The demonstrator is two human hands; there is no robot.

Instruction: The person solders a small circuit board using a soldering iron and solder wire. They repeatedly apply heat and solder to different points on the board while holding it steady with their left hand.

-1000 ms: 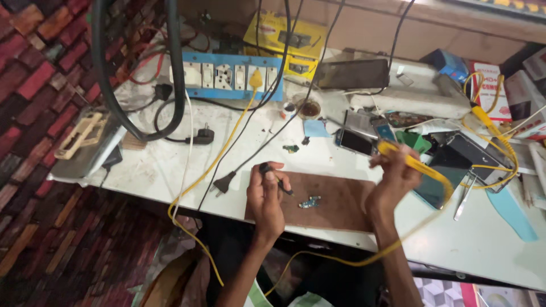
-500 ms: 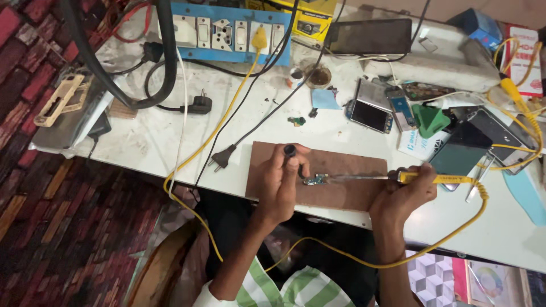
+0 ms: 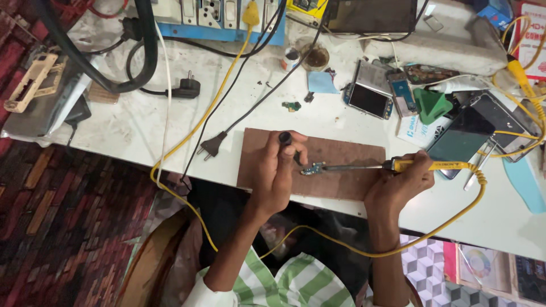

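Observation:
My left hand grips a thin black tool and presses down beside a small blue circuit board lying on a brown board. My right hand holds a yellow-handled soldering iron. Its metal tip points left and reaches the small circuit board. A yellow cord loops from the iron below my right wrist.
Opened phones, dark screens, a green triangular pick, a blue power strip, loose black plugs and cables lie across the white bench. A thick black hose curves at left. Brick-pattern floor lies below.
The view has tilted closer over the brown board. My right hand has brought the iron from the right side down to the small board; my left hand stays on it.

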